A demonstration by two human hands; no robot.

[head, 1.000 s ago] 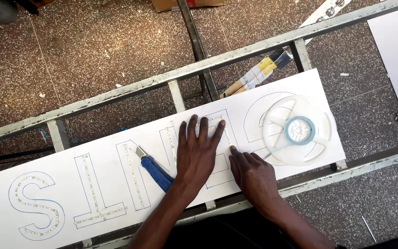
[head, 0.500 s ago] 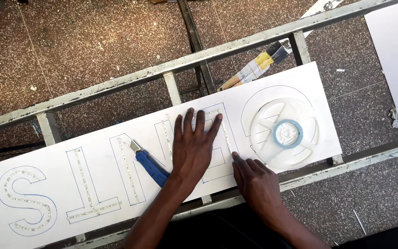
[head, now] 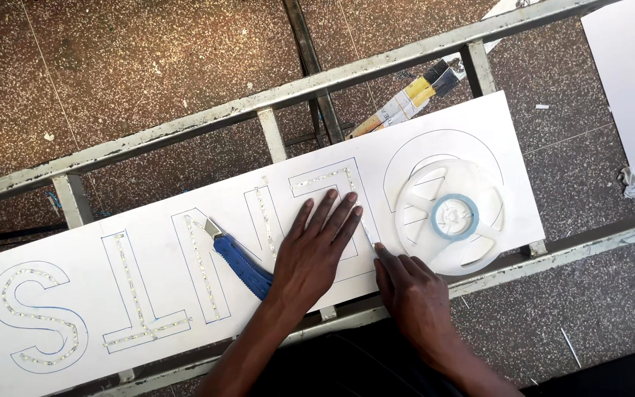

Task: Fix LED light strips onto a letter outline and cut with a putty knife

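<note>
Left hand: the left hand [head: 316, 246] lies flat, fingers spread wide, palm down on the white sign board [head: 523, 176], holding nothing.
Right hand: the right hand [head: 413, 294] sits just beside it, fingers drawn narrow, fingertips pressing the thin LED strip [head: 367, 231] onto the board along a letter's slanted stroke; whether it pinches the strip I cannot tell.
Sign board: long, flat, smooth white sheet with letters outlined in thin blue pen; dotted pale strip lines several of them.
Utility knife [head: 240, 263]: blue ribbed handle, metal tip, lying on the board just left of the left wrist, partly under the forearm.
Strip reel [head: 453, 217]: translucent spoked plastic disc with a light blue hub, flat on the board just right of the hands, inside the round letter.
Surface: a grey metal frame [head: 273, 95] of bars, worn paint, carrying the board; its near edge meets the right hand.
Floor [head: 134, 66]: brown speckled terrazzo, open beyond the frame.
Paint brush [head: 406, 99]: yellow and black, beyond the board's far edge.
</note>
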